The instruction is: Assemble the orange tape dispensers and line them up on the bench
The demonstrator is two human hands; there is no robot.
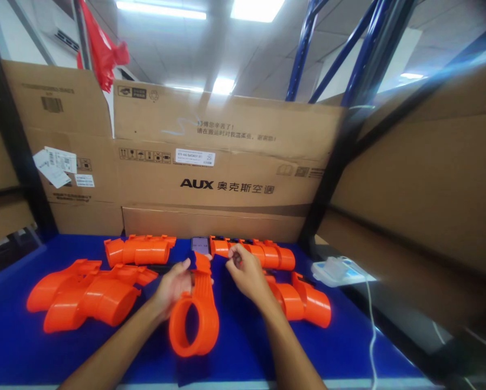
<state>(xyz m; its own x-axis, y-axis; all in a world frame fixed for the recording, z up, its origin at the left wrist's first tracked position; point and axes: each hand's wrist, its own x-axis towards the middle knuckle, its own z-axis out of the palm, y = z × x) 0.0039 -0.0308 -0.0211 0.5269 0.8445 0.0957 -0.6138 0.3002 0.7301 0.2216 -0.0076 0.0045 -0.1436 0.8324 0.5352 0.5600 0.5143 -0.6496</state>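
Note:
My left hand [177, 287] is closed around the neck of an orange plastic part [207, 319], which has a round ring at its lower end and a ribbed stem above. The ring hangs toward me over the blue tabletop. Just right of its top, my right hand [245, 269] has its thumb and fingers pinched together on the end of a dark blue strip [221, 259]. Part of this strip also shows by my left thumb; how it runs through the orange part is hidden.
Similar orange parts [91, 298] lie grouped on the left, with a row [139, 251] behind them. More orange parts [302, 299] lie on the right. A phone [200, 245] stands at the back. Cardboard [227, 162] walls the rear; a white cable [372, 330] runs down the right.

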